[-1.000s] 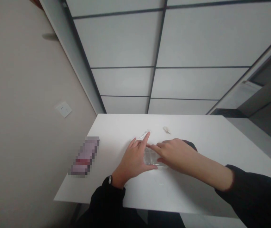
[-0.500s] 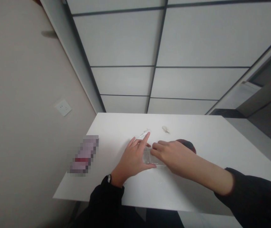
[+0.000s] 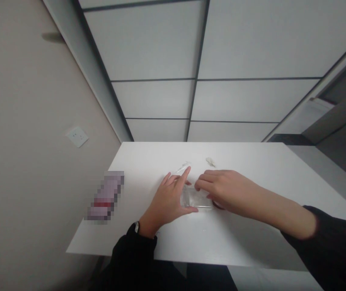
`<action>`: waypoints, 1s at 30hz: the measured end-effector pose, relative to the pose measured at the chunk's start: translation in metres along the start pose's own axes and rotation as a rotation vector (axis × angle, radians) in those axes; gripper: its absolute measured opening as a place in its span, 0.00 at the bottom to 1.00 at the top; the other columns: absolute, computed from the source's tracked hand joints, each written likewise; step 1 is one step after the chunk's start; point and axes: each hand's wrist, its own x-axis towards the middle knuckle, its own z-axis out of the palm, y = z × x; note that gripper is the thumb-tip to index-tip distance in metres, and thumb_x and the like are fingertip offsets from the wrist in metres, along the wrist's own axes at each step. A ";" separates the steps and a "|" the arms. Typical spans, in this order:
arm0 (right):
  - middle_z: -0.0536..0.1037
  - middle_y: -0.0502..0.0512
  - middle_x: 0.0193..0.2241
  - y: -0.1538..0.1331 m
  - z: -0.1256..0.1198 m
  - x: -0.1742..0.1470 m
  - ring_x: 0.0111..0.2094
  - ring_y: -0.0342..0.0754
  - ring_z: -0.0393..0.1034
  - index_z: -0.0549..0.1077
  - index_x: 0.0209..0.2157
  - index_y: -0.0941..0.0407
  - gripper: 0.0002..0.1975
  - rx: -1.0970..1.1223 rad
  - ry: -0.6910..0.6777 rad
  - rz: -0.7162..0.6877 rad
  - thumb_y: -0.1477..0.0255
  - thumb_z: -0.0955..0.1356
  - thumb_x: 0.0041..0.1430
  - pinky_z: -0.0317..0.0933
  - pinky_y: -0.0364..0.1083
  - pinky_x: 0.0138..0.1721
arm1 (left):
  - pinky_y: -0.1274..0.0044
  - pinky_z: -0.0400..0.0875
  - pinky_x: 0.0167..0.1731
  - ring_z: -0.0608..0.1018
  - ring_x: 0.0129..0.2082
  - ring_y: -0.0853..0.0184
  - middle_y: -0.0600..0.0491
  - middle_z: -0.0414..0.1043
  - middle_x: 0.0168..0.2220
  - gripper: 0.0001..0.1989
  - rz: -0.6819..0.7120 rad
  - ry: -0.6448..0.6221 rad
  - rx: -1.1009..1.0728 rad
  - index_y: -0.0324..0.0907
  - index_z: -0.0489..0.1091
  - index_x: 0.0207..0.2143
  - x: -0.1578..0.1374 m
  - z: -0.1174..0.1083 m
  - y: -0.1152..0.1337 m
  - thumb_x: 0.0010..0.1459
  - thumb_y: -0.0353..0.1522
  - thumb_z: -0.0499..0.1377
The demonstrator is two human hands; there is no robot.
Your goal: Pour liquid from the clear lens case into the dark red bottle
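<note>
White table point(image 3: 251, 242) against a paneled wall; our left hand point(image 3: 168, 200) lies flat, fingers spread, pinning the clear plastic bag point(image 3: 195, 199) at mid-table; our right hand point(image 3: 224, 190) pinches its far edge; a small scrap point(image 3: 210, 161) lies beyond; we judge the bag's opening is being worked; a steady pull is needed next.

Left hand point(image 3: 169, 201) palm down, fingers spread and pointing forward, index finger stretched furthest, thumb out to the right. Right hand point(image 3: 225, 190) reaches in from the right, fingers curled, tips pointing left toward the left hand's index finger. Both forearms in dark sleeves, right sleeve pushed up. Watch on left wrist.
</note>
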 end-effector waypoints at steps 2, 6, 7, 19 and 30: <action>0.82 0.53 0.41 0.004 -0.008 -0.004 0.40 0.52 0.79 0.76 0.46 0.54 0.12 0.041 -0.035 0.074 0.79 0.73 0.62 0.66 0.48 0.39 | 0.44 0.56 0.69 0.69 0.67 0.42 0.36 0.63 0.70 0.66 0.047 0.065 -0.062 0.50 0.36 0.77 -0.005 -0.003 -0.005 0.48 0.62 0.68; 0.82 0.53 0.39 0.006 -0.017 -0.009 0.39 0.53 0.78 0.77 0.44 0.53 0.08 0.055 -0.068 0.173 0.75 0.74 0.63 0.62 0.48 0.38 | 0.52 0.59 0.69 0.68 0.67 0.48 0.38 0.56 0.73 0.46 0.034 0.361 -0.298 0.49 0.48 0.75 -0.021 -0.008 -0.022 0.64 0.62 0.54; 0.82 0.53 0.38 0.006 -0.018 -0.010 0.39 0.53 0.78 0.77 0.43 0.53 0.07 0.052 -0.066 0.176 0.75 0.74 0.63 0.61 0.48 0.37 | 0.53 0.60 0.68 0.71 0.65 0.51 0.39 0.59 0.71 0.40 -0.013 0.455 -0.360 0.49 0.53 0.73 -0.024 -0.008 -0.026 0.68 0.60 0.51; 0.81 0.53 0.35 0.002 -0.026 -0.009 0.35 0.50 0.75 0.80 0.41 0.52 0.05 0.014 -0.039 0.201 0.71 0.75 0.63 0.55 0.46 0.34 | 0.67 0.73 0.51 0.79 0.44 0.63 0.45 0.74 0.52 0.26 -0.323 0.733 -0.517 0.44 0.66 0.60 -0.021 0.003 -0.036 0.72 0.52 0.53; 0.81 0.52 0.33 -0.001 -0.031 -0.009 0.35 0.51 0.75 0.82 0.40 0.51 0.04 0.003 -0.049 0.223 0.70 0.75 0.63 0.55 0.46 0.33 | 0.68 0.73 0.49 0.78 0.42 0.64 0.47 0.75 0.49 0.23 -0.332 0.703 -0.511 0.43 0.68 0.59 -0.020 0.005 -0.037 0.72 0.48 0.54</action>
